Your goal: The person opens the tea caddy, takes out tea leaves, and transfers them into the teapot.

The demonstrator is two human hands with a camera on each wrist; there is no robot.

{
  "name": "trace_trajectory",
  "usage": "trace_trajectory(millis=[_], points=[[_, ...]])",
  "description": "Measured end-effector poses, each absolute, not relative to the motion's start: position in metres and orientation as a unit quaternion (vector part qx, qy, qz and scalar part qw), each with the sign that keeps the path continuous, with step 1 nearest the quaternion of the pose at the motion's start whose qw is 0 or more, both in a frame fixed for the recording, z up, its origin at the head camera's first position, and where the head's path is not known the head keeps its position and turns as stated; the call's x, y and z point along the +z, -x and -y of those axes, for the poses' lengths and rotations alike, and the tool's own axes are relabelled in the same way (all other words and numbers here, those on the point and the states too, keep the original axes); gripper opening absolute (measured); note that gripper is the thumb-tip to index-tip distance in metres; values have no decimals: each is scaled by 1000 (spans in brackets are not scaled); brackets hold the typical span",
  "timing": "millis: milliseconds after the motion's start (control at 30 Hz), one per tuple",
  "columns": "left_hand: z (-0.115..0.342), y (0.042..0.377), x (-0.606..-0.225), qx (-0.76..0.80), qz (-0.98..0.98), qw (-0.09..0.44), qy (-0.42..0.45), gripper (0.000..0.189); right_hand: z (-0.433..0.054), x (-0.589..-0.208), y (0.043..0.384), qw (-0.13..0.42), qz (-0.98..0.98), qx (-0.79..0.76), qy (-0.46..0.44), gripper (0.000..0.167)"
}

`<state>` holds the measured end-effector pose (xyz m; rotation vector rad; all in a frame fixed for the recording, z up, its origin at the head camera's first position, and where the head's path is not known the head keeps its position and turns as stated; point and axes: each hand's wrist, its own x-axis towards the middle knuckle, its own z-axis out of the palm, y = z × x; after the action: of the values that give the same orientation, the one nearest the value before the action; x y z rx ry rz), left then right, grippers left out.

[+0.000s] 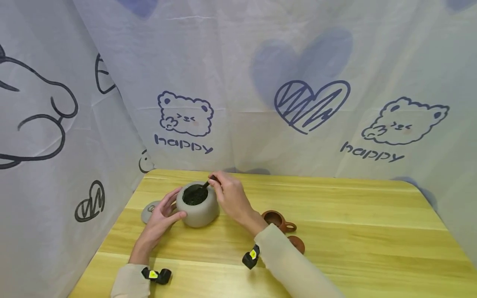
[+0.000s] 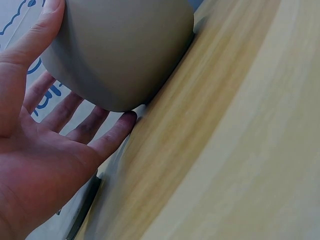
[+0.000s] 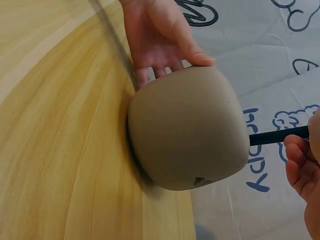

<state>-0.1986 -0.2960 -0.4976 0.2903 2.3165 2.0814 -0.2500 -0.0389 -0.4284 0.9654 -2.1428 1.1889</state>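
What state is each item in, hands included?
Grey jar: open, dark contents inside.
Grey lid: off, beside the jar.
Dark utensil: held, reaching into jar.
Brown cup: uncovered, interior showing.
Brown lid: off, partly hidden.
Left hand: holding the jar.
Right hand: gripping the utensil.

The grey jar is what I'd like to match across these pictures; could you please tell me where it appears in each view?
Head: the grey jar is left of centre, in the lower half.
Left wrist: at the top, left of centre, cut off by the upper edge.
Right wrist: near the middle, slightly right of centre.
Shared landmark: the left hand, touching its side in all three views.
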Motion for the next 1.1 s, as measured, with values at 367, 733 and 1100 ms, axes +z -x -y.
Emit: trace_trajectory(millis=[367,733,1100], points=[[296,200,-500,667,-739,6,-93,77,46,-436,250,233,819,353,-388,12],[297,201,-501,669,-738,4,-93,77,50,-436,253,172,846,347,-367,14],[297,202,-502,665,-741,-2,-93,78,50,-436,255,151,832,408,-346,12]])
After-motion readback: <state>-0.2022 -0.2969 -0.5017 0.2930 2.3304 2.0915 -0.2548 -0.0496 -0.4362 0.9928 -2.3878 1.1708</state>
